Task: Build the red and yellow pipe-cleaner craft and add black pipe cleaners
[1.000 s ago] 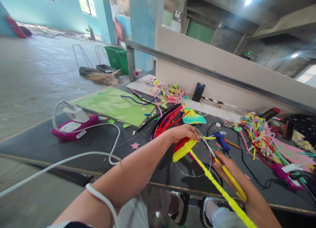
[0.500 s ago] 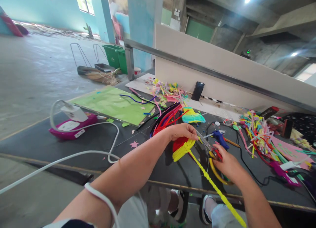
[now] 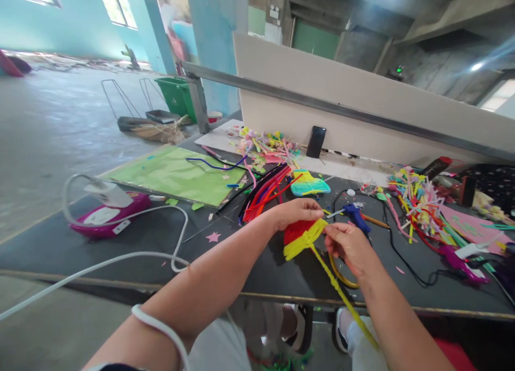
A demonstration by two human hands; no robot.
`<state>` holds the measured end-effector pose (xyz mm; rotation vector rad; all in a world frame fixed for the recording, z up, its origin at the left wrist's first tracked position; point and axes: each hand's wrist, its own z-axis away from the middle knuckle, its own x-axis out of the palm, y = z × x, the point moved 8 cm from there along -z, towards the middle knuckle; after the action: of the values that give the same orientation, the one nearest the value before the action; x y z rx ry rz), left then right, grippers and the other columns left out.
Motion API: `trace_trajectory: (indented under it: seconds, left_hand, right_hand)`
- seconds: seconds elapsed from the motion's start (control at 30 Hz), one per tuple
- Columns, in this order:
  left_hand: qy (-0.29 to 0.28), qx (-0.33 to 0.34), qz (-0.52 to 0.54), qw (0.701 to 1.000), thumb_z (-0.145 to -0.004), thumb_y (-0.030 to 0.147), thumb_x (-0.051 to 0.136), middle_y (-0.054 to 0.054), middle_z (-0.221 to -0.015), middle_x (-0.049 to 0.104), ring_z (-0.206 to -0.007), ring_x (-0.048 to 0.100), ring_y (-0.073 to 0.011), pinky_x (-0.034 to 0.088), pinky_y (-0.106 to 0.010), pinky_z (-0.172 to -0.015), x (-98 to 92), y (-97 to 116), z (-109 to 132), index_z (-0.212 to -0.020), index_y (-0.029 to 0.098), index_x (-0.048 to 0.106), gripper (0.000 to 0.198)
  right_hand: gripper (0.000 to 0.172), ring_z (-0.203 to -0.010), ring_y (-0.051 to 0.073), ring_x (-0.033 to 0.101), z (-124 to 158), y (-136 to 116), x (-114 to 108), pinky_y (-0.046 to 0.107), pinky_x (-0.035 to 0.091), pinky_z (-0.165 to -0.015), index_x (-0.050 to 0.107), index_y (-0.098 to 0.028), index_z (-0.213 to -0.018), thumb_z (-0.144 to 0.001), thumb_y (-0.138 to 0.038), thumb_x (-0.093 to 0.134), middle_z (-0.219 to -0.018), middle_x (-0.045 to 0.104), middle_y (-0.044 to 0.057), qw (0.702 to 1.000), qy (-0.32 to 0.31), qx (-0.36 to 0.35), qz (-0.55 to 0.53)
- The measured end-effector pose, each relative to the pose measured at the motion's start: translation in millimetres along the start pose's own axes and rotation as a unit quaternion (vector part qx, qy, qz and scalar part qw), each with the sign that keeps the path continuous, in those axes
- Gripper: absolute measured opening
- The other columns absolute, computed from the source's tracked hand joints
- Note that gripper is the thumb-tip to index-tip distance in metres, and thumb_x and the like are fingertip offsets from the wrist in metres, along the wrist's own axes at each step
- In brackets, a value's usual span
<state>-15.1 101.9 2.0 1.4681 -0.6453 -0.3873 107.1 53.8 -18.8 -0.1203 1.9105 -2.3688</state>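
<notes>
A yellow and red pipe cleaner craft (image 3: 302, 244) is held above the table's front part, its long twisted yellow stem slanting down to the right. My left hand (image 3: 301, 211) is closed on its upper edge. With thumb and fingers, my right hand (image 3: 348, 245) pinches its yellow right end. Just beyond the right hand lies a blue glue gun (image 3: 356, 219). A yellow ring-shaped thing (image 3: 345, 279) shows partly beneath that hand. Behind the left hand are a bundle of red, purple and black pipe cleaners (image 3: 263, 195) and a turquoise and yellow pipe cleaner piece (image 3: 309, 184).
Left on the dark table, a purple power strip (image 3: 107, 216) with a charger trails a white cable across my left arm. A green sheet (image 3: 173, 173) lies further back. A phone (image 3: 316, 141) leans at the rear panel. Colourful scrap piles (image 3: 420, 199) sit right.
The scissors have left my right hand and I cannot see them now. That hand has moved left and pinches the craft's yellow end. The left hand keeps its hold.
</notes>
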Motion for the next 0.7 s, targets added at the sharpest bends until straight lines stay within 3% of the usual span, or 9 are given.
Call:
trace_trajectory:
  seconds: [0.1, 0.17, 0.33, 0.5, 0.7]
  left_hand:
    - [0.061, 0.007, 0.110, 0.992, -0.071, 0.055, 0.065, -0.008, -0.089, 0.065, -0.076, 0.062, -0.0153, 0.048, -0.028, -0.069, -14.3, 0, -1, -0.100, 0.014, 0.059, 0.051]
    - [0.061, -0.015, 0.140, 0.988, -0.075, 0.056, 0.060, -0.012, -0.100, 0.064, -0.080, 0.065, -0.0191, 0.051, -0.033, -0.070, -17.4, -8, -4, -0.105, 0.015, 0.057, 0.051]
    - [0.031, -0.038, 0.111, 0.993, -0.074, 0.040, 0.068, -0.010, -0.088, 0.067, -0.072, 0.067, -0.0187, 0.052, -0.036, -0.073, -12.5, -22, -9, -0.095, 0.013, 0.058, 0.036]
    - [0.048, -0.032, 0.083, 0.995, -0.075, 0.032, 0.068, -0.005, -0.070, 0.063, -0.056, 0.062, -0.0119, 0.051, -0.027, -0.060, -12.1, -22, -8, -0.075, 0.011, 0.055, 0.025]
    - [0.033, -0.027, 0.078, 0.996, -0.077, 0.035, 0.066, -0.002, -0.064, 0.060, -0.051, 0.057, -0.0100, 0.047, -0.023, -0.053, -10.1, -17, -7, -0.071, 0.012, 0.053, 0.027]
  right_hand:
    - [0.029, -0.043, 0.008, 0.053, -5, -2, -24, 0.016, 0.036, -0.035, 0.062, -0.016, -0.072, -0.061, -0.038, 0.078, -0.053, 0.061, -0.003, 0.986, 0.090, -0.026, -0.135]
    - [0.028, -0.048, 0.008, 0.056, -6, -5, -38, 0.016, 0.042, -0.038, 0.063, -0.016, -0.075, -0.061, -0.034, 0.079, -0.058, 0.063, -0.002, 0.966, 0.141, -0.054, -0.211]
    - [0.019, -0.055, 0.007, 0.060, -11, 1, -47, 0.016, 0.052, -0.048, 0.065, -0.015, -0.080, -0.068, -0.026, 0.075, -0.065, 0.066, -0.002, 0.916, 0.176, -0.084, -0.350]
    - [0.019, -0.060, 0.010, 0.062, -15, 9, -51, 0.018, 0.053, -0.047, 0.065, -0.015, -0.082, -0.068, -0.024, 0.075, -0.070, 0.068, 0.001, 0.928, 0.153, -0.069, -0.334]
    - [0.024, -0.051, 0.008, 0.056, -10, 1, -66, 0.017, 0.046, -0.039, 0.065, -0.014, -0.079, -0.061, -0.023, 0.079, -0.068, 0.067, 0.003, 0.940, 0.167, -0.090, -0.285]
